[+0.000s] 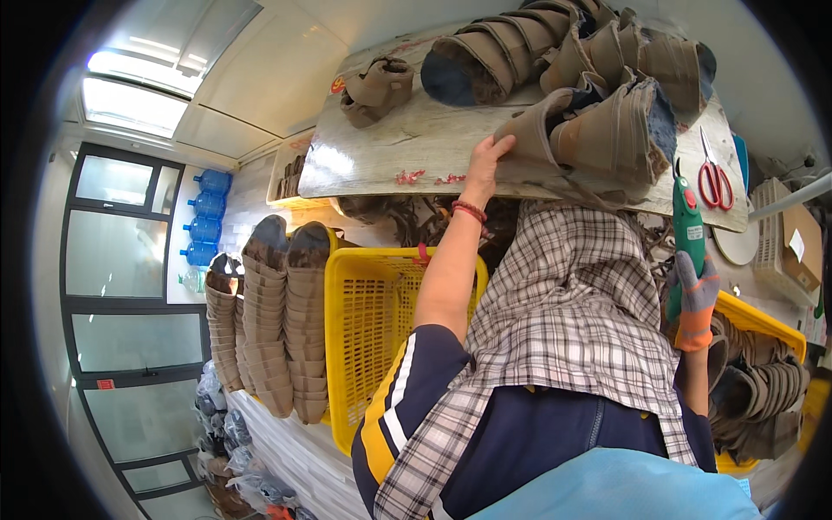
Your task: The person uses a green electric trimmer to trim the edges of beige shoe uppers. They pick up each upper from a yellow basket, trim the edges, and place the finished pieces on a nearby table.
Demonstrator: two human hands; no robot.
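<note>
My bare left hand [492, 162], a red bead bracelet at its wrist, is closed on the edge of a brown shoe upper [533, 134] at the table's near side. That piece is the leftmost of a short nested row of curved brown uppers [598, 134] with dark fuzzy lining. My right hand [696, 303], in a grey and orange glove, is wrapped round a green handheld power tool [689, 221] with a red button and a thin dark tip pointing away from me. The tip stands beside the row, apart from it.
Longer rows of uppers [511, 48] and one loose upper [377, 89] lie on the wood-look table [416, 156]. Red-handled scissors [715, 184] are at its right end. A yellow basket [338, 347] stands left of my lap, beside tall stacked uppers [267, 321]; another yellow basket [767, 328] is on the right.
</note>
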